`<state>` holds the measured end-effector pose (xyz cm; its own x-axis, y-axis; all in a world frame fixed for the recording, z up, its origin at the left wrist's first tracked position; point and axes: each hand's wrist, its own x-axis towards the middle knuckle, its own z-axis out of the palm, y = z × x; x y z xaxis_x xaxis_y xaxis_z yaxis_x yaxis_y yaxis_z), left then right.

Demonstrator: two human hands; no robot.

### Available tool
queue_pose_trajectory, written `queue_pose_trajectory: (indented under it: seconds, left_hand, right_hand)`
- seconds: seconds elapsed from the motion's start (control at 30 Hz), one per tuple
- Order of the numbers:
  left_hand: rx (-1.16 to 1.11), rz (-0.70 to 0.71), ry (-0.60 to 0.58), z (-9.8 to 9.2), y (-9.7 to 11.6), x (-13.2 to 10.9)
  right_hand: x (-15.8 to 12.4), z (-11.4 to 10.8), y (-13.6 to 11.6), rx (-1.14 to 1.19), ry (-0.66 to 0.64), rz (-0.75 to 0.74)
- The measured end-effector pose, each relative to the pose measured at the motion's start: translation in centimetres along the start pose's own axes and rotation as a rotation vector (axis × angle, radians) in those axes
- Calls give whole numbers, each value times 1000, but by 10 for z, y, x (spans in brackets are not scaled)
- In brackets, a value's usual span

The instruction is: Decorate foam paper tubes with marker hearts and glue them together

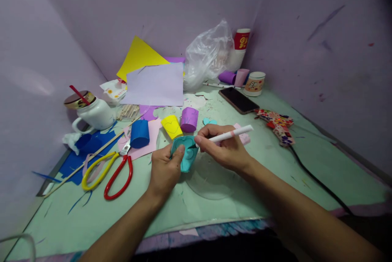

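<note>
My left hand [167, 168] is closed around a teal foam piece [185, 164], its thumb pressed on the front. Curved shapes show on the teal surface. A white pen [234, 133] with a pink band sits in the closed fingers of my right hand [225, 147]. Its tip points at the upper right of the teal piece; whether it touches, I cannot tell. Just behind stand a yellow foam cup shape [172, 126] with a heart outline and a purple foam cup shape [189, 119] with drawn lines. Under my hands lies a clear round disc [211, 184].
Scissors [118, 176] with yellow and red handles lie left, near a blue foam cylinder [140, 134] and a wooden stick [88, 158]. A white lidded mug [94, 113] stands far left. A phone [238, 100] and a cloth-covered glue gun [277, 125] with a black cable lie right.
</note>
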<state>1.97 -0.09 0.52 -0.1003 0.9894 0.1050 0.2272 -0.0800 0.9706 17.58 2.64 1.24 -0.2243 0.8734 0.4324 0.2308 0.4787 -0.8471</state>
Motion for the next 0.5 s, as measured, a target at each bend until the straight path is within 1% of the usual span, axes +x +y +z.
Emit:
queue_pose_trajectory:
  seconds: [0.1, 0.3, 0.5]
  left_hand:
    - [-2, -6, 2, 0, -1, 0]
    - [26, -15, 5, -2, -2, 0]
    - [58, 5, -7, -3, -3, 1]
  right_hand:
    - [0, -1, -1, -34, 47, 5]
    - [-2, 2, 3, -46, -14, -66]
    - [-4, 4, 3, -90, -1, -124]
